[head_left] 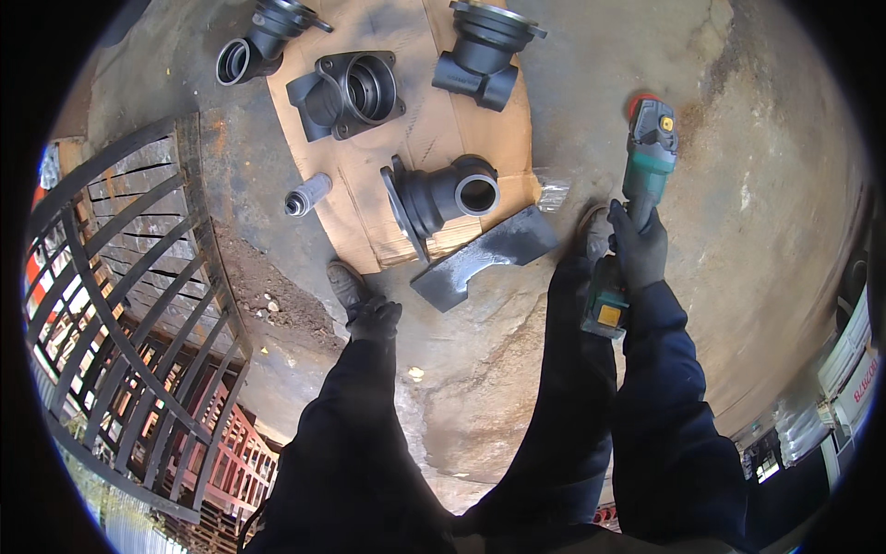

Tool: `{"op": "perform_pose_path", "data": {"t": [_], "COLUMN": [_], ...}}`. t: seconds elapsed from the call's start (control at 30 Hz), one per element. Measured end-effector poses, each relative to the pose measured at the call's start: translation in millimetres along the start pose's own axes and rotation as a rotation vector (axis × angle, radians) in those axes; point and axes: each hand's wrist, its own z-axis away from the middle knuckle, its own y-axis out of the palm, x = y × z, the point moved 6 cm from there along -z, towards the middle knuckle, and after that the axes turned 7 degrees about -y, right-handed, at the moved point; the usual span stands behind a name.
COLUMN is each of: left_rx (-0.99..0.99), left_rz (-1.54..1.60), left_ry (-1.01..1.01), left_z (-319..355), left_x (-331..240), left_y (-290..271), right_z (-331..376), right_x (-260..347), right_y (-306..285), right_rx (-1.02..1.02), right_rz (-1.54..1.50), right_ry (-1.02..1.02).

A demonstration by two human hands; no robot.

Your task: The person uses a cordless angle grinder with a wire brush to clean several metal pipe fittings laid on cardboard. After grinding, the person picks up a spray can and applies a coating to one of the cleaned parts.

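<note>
My right hand, in a dark glove, is wrapped round the grip of a green and black cordless angle grinder. Its red disc end points away from me, and the battery end hangs near my right leg. My left hand, also gloved, hangs loosely curled above my left shoe, with nothing visible in it. Between my feet, a flat dark metal plate with a curved notch leans against the cardboard's near edge. Just beyond it, a black flanged pipe fitting lies on its side.
A flattened cardboard sheet carries a square-flanged fitting and another black fitting. One more fitting lies at its far left. A spray can lies by its left edge. A metal barred frame stands at left on the concrete floor.
</note>
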Motion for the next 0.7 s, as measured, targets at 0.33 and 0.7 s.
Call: {"op": "perform_pose_path", "data": {"t": [0.33,0.7], "left_rx": [-0.324,-0.652], "left_rz": [-0.544,-0.47], "left_ry": [-0.011,0.053], "left_z": [-40,-132], "left_x": [93,169], "left_y": [28,44], "right_z": [-78,-126], "right_x": [-157,-215], "right_y": [42,80], "right_rx": [-0.002,-0.055], "right_rz": [0.775,0.878], "right_ry": [-0.027,-0.21]}}
